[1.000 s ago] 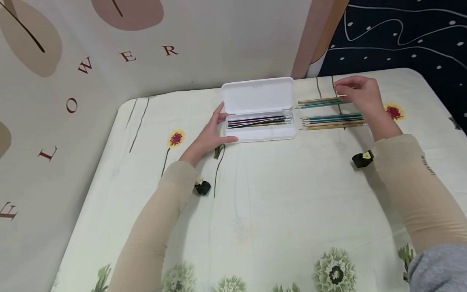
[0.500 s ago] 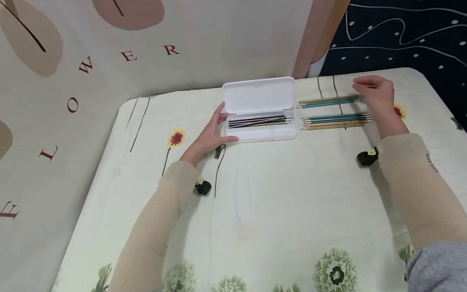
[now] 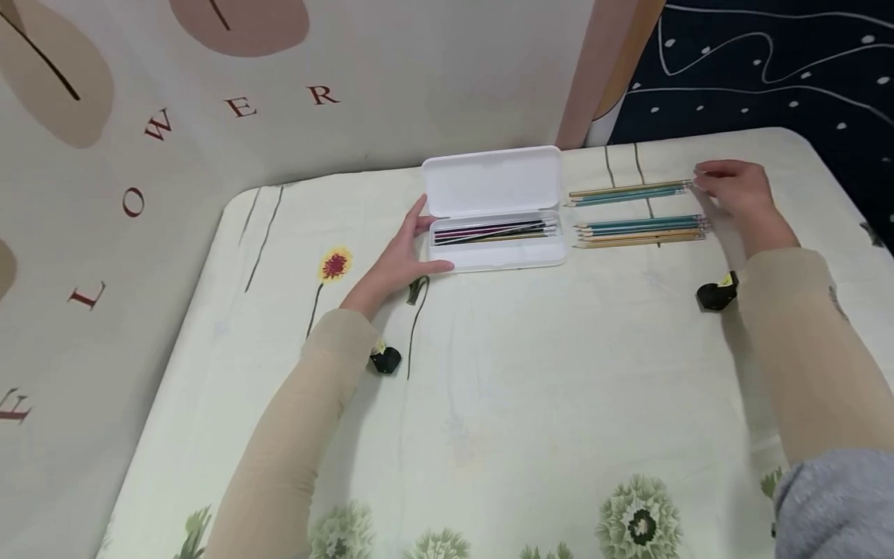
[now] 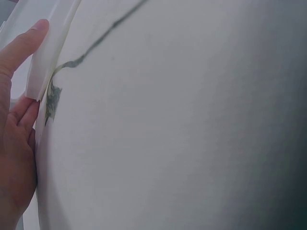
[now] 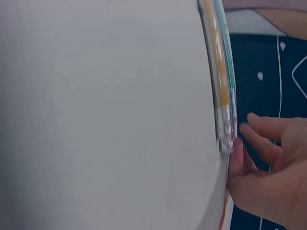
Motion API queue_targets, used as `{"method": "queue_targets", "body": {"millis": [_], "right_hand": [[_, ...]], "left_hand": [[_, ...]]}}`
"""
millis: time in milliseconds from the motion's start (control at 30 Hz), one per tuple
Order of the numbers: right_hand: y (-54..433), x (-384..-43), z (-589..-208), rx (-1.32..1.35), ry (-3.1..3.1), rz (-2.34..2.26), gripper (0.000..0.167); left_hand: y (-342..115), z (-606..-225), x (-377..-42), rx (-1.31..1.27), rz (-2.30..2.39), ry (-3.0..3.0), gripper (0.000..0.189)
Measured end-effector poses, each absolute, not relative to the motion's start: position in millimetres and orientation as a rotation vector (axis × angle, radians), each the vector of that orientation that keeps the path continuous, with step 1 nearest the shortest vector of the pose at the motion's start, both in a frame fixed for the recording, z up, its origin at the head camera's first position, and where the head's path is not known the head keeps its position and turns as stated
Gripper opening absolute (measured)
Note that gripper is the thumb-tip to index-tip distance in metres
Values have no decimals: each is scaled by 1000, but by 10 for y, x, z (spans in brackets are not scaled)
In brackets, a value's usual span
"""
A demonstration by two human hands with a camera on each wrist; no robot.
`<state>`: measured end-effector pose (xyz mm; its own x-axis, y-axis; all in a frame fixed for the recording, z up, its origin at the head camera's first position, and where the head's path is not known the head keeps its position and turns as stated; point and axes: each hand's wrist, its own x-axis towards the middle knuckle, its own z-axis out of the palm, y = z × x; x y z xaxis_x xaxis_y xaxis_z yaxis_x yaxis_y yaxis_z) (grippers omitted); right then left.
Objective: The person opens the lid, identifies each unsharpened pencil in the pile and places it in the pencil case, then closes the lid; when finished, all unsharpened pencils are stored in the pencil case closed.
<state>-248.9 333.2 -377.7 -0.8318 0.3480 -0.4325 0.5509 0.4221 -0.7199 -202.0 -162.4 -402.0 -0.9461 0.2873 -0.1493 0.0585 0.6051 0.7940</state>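
Observation:
A white pencil case (image 3: 496,260) lies with its lid raised at the back of the table. Dark, purple and gold pencils (image 3: 492,232) lie inside it. My left hand (image 3: 400,260) holds the case's left end, thumb over the front edge and fingers at the back and side. In the left wrist view, the thumb (image 4: 26,45) rests across the case wall. To the right of the case, gold and teal pencils (image 3: 628,192) lie in a small row. My right hand (image 3: 742,190) is at their right ends, holding nothing, with fingers loosely bent and spread from the thumb.
A second row of teal and tan pencils (image 3: 639,232) lies nearer on the flowered tablecloth (image 3: 517,388). Black wrist cameras (image 3: 717,295) sit at both cuffs. A pale printed wall hanging (image 3: 419,78) rises behind the table, and a dark patterned cloth (image 3: 761,70) hangs at the back right.
My right hand has moved rightward along the upper pencils to their far ends, uncovering the right ends of both rows. The left hand and the pencil case have stayed put.

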Motion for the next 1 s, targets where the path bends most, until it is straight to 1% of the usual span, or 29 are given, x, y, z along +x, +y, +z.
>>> {"method": "queue_targets", "body": {"millis": [233, 533, 800, 1000], "right_hand": [[3358, -2566, -3805, 667, 2531, -1192, 47], [3426, -2615, -3850, 704, 2568, -1179, 37], [3433, -2639, -3850, 714, 2555, -1133, 20], [3423, -2636, -3839, 706, 2561, -1111, 23]], "left_hand": [[-1656, -4009, -2014, 268, 1235, 2576, 120], [-1629, -4017, -2022, 280, 1248, 2564, 120], [-1627, -4006, -2016, 286, 1252, 2565, 120], [-1628, -4012, -2013, 282, 1253, 2568, 119]]}}
